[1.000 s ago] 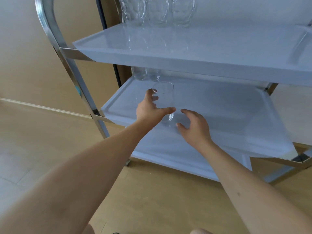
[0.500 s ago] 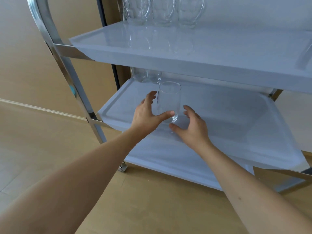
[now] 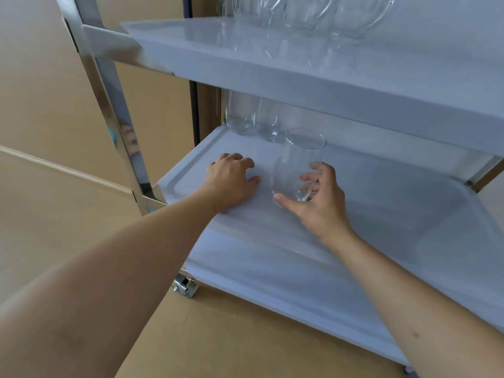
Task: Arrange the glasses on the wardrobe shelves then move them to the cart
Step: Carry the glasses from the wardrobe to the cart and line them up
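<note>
A clear stemless glass (image 3: pixel 296 162) stands on the middle shelf (image 3: pixel 381 214) of the white cart. My right hand (image 3: pixel 316 197) curls round its lower half, thumb in front and fingers behind. To the left of the glass, my left hand (image 3: pixel 231 181) rests on the shelf, apart from the glass and holding nothing. Two more clear glasses (image 3: pixel 256 121) stand at the back left corner of the same shelf. Several dimpled glass mugs (image 3: pixel 305 15) stand on the top shelf (image 3: pixel 300 75).
The cart has a shiny metal post (image 3: pixel 109 105) at the left and a bottom shelf (image 3: pixel 272 274) with a caster (image 3: pixel 185 286) below. Tan floor and a beige wall lie to the left. A dark vertical strip runs behind the cart.
My left hand has let go of the glass and moved left onto the shelf. My right hand has closed round the glass. The view has come nearer to the cart.
</note>
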Demonstrator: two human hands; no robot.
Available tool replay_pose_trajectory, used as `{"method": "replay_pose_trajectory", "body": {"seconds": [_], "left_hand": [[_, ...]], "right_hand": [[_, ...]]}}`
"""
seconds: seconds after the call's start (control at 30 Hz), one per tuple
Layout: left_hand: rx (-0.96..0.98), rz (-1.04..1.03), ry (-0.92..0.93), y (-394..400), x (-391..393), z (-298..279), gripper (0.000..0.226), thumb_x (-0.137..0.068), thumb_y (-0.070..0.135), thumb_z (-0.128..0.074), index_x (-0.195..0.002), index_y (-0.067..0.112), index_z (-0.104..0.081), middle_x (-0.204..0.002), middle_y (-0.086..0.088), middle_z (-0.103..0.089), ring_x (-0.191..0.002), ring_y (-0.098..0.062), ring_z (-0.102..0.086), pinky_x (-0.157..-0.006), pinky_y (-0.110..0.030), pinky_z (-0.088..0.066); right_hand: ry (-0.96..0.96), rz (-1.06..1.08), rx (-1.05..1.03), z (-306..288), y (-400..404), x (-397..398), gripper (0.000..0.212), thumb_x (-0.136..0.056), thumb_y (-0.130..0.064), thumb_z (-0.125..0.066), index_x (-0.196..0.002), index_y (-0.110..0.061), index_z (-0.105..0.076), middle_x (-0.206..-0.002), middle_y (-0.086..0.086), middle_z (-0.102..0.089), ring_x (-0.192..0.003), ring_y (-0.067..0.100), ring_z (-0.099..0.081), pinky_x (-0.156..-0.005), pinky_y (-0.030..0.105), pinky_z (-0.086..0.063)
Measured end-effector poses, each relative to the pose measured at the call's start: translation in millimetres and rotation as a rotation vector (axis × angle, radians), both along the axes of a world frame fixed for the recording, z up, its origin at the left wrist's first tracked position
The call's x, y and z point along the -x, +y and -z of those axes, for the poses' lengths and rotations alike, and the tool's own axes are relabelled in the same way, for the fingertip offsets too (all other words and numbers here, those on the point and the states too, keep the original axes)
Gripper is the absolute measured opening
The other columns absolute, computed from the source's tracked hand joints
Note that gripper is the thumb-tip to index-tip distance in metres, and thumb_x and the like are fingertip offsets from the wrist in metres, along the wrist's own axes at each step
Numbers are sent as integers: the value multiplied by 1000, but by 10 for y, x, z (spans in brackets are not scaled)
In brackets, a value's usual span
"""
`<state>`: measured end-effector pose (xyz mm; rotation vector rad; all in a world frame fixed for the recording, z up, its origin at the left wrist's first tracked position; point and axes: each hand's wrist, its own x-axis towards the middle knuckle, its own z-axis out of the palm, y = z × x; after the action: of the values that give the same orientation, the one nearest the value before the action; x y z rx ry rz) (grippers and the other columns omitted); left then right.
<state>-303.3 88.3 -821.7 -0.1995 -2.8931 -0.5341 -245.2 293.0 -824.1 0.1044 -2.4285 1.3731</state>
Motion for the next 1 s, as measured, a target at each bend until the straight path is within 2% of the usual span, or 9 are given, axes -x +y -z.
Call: {"method": "replay_pose_trajectory", "body": {"seconds": [0.17,0.3,0.5,0.6,0.73,0.83,0.93,1.0], "left_hand": [[60,-29,54,26,124,100,53,-96,57,-49,-142,32,-51,-147,0,-49,-140,-26,-36,-110,-46,-31],[81,-17,60,32,103,120,50,-96,56,-45,-142,35,-49,-147,1,-48,-140,-26,-35,-111,-50,-30],[73,-9,57,60,89,142,40,-96,50,-41,-125,31,-60,-131,1,-58,-128,-27,-45,-107,-52,-31],[68,-12,64,60,103,150,40,-96,49,-41,-125,31,-60,-130,2,-59,-126,-27,-46,-106,-51,-31],[65,-13,68,59,108,175,39,-96,49,-40,-125,32,-60,-130,3,-58,-126,-26,-46,-104,-49,-29],[71,-16,73,62,115,176,39,-95,49,-40,-124,33,-60,-130,4,-58,-125,-25,-47,-102,-48,-29],[62,-16,83,58,122,177,37,-95,50,-41,-122,34,-60,-128,5,-59,-123,-25,-47,-100,-47,-30],[51,-16,83,55,126,177,37,-95,50,-41,-122,34,-61,-127,6,-59,-122,-24,-48,-100,-46,-30]], "right_hand": [[47,33,38,22,-59,379,84,-58,-36,-98,-120,-29,-43,-108,-9,-61,-90,8,-63,-73,13,-46],[65,66,30,13,-72,689,82,-58,-39,-98,-118,-29,-42,-104,-11,-60,-88,7,-62,-67,4,-40],[70,125,45,-2,-58,1150,83,-61,-41,-96,-125,-23,-47,-111,-2,-61,-87,10,-62,-68,8,-43],[68,159,51,-29,-35,1365,88,-62,-42,-95,-132,-21,-46,-115,0,-60,-100,19,-63,-84,29,-53],[54,200,57,-62,37,1588,89,-64,-43,-92,-135,-22,-43,-116,0,-57,-102,21,-62,-89,37,-54],[33,189,50,-85,69,1737,90,-66,-42,-92,-137,-21,-41,-118,0,-57,-102,20,-62,-84,33,-54],[11,160,47,-81,60,1858,91,-69,-42,-91,-141,-21,-38,-123,1,-55,-102,18,-59,-78,25,-46],[7,152,50,-63,42,1912,92,-70,-43,-91,-142,-22,-37,-125,1,-54,-104,17,-57,-80,23,-42]]}}
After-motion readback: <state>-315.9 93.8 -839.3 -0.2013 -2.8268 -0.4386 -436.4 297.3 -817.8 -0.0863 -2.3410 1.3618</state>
